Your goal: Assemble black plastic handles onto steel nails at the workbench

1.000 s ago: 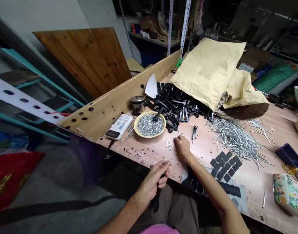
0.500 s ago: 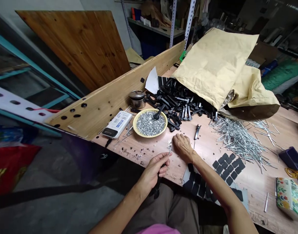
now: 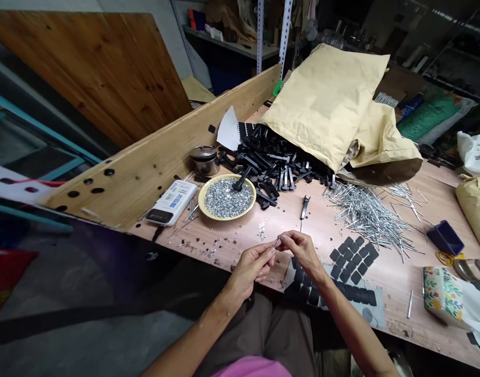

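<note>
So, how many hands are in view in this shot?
2: the left hand at lower centre and the right hand just beside it, both meeting at a small metal piece. No other hands show.

A large honey-coloured pine board (image 3: 86,73) leaned against the grey wall behind a long, pale wooden plank (image 3: 165,162) pierced with round holes. On the bench stood a small lidded steel canister (image 3: 204,161) and a white rectangular box with a black end (image 3: 171,202); far right sat a dark blue plastic tray (image 3: 445,237) and a floral-patterned box (image 3: 442,293).
</note>
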`<state>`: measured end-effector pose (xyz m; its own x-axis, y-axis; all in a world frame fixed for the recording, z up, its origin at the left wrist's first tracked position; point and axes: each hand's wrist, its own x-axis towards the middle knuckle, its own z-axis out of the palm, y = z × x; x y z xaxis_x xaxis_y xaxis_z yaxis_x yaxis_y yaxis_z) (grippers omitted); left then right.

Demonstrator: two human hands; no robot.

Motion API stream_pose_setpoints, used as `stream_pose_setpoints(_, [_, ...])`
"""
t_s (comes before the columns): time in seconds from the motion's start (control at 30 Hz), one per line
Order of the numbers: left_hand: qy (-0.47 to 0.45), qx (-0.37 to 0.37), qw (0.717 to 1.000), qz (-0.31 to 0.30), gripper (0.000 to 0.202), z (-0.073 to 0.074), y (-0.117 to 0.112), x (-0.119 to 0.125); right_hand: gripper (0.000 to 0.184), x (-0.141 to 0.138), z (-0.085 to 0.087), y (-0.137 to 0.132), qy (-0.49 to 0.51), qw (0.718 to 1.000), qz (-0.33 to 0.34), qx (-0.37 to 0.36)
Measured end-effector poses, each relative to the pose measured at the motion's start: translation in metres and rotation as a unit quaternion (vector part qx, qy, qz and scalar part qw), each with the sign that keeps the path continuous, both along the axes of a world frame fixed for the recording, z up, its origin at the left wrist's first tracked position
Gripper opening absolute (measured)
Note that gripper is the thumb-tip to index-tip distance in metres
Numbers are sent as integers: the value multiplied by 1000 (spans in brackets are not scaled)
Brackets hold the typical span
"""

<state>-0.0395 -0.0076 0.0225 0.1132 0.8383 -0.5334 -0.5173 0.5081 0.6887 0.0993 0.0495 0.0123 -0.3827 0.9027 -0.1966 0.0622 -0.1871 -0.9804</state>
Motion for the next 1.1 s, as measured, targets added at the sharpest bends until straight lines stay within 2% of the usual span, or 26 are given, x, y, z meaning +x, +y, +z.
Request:
stream_pose_setpoints(0.23, [21,20,999,-40,59,3,-7,5,38,17,3,-10,14,1000,10,9])
stream_pose_setpoints(0.4, [38,28,993,-107,58,1,-13,8,36,38,9,-10,-6,996,78,35])
stream_pose_setpoints(0.53, [66,58,985,-147,51,4,-16,13,41,54,15,-15,-44,991,114,51])
stream_pose_setpoints(0.63, [115,94,978,-148,40,7,-17,17,42,62,21,-21,-98,979,129,124])
stream_pose_setpoints(0.77, [231,174,949,-126,18,7,-19,22,39,67,28,-30,-175,939,138,262])
stream_pose_setpoints(0.87, [297,239,921,-84,12,6,-21,26,39,68,27,-35,-202,927,107,297])
stream_pose_setpoints(0.97, [311,252,912,-86,18,6,-21,27,36,70,20,-40,-219,920,91,311])
stream_pose_setpoints(1.1, [268,228,926,-139,12,3,-14,25,32,76,10,-46,-248,868,117,415])
